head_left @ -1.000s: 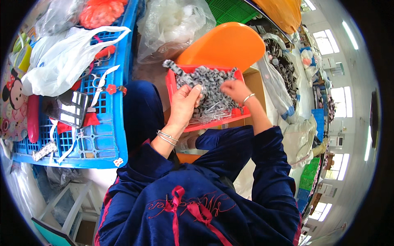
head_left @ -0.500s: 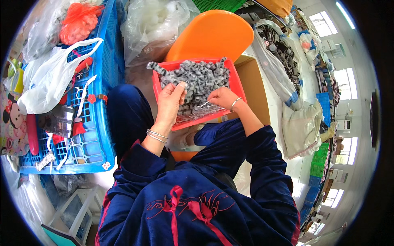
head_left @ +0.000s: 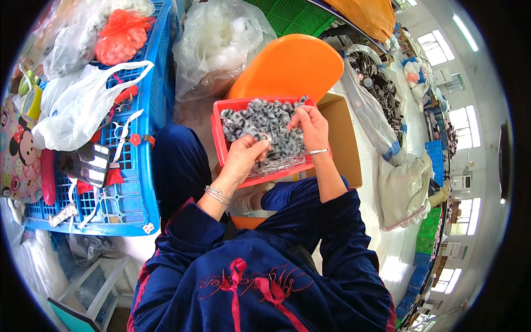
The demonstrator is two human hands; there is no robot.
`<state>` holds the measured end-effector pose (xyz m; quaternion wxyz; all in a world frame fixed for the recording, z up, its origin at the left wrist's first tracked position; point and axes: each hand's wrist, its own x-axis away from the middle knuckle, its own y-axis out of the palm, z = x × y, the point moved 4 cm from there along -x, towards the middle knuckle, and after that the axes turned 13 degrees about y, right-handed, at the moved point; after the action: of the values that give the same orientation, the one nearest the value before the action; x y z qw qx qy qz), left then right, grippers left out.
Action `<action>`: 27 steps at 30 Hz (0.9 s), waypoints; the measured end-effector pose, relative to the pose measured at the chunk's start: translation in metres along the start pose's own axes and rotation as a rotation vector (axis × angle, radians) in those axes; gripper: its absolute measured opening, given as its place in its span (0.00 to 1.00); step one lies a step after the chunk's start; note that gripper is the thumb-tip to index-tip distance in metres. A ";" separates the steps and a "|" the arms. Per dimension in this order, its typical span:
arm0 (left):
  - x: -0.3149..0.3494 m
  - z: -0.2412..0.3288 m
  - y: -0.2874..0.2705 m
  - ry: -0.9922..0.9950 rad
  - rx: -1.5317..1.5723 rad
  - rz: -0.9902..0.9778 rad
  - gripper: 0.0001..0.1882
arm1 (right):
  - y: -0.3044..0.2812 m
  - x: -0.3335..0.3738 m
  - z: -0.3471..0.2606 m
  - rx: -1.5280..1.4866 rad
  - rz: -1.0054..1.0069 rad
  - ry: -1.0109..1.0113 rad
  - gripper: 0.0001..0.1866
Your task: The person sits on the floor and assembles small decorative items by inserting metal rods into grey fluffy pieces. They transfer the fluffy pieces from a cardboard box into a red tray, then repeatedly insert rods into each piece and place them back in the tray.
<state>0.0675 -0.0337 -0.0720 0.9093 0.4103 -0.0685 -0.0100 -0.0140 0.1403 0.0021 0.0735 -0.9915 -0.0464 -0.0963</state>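
On my lap sits a red tray (head_left: 220,133) heaped with grey-and-black striped fuzzy pieces (head_left: 257,120). Thin metal pins (head_left: 282,164) lie along its near side. My left hand (head_left: 247,157) is over the near left part of the tray, thumb and forefinger pinched together; whatever is between them is too small to make out. Farther right, my right hand (head_left: 311,126) is above the fuzzy pieces with its fingertips closed together. What it grips, if anything, blends into the pile behind.
An orange chair (head_left: 298,63) stands behind the tray, with a cardboard box (head_left: 345,144) to its right. At left, a blue plastic crate (head_left: 130,207) bears a phone (head_left: 91,165), scissors and a white bag (head_left: 77,108). A clear bag of white stuffing (head_left: 221,41) stands at the back.
My left hand has come down toward the tray's near side. My right hand has moved up and right, away from the pins; the thin metal pin in its fingers no longer shows.
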 end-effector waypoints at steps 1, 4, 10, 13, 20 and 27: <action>0.001 0.003 0.002 0.018 0.006 0.008 0.08 | 0.006 0.005 -0.009 0.108 -0.028 0.025 0.08; 0.004 0.005 0.003 0.021 0.009 -0.037 0.06 | 0.022 0.032 -0.040 0.402 -0.119 0.032 0.08; 0.007 0.016 0.010 0.101 -0.105 -0.119 0.07 | 0.039 0.071 -0.070 0.779 -0.247 -0.190 0.07; 0.007 0.017 0.006 0.110 -0.233 -0.093 0.07 | 0.044 0.075 -0.075 0.895 -0.205 -0.197 0.06; 0.007 0.013 0.005 0.138 -0.145 -0.127 0.06 | 0.044 0.079 -0.077 0.994 -0.181 -0.250 0.06; 0.008 0.016 0.007 0.142 -0.150 -0.134 0.05 | 0.045 0.081 -0.080 0.990 -0.186 -0.260 0.06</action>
<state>0.0731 -0.0415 -0.0553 0.9374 0.3443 0.0247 -0.0469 0.0550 0.0894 0.0897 0.5186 -0.8334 -0.1829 0.0548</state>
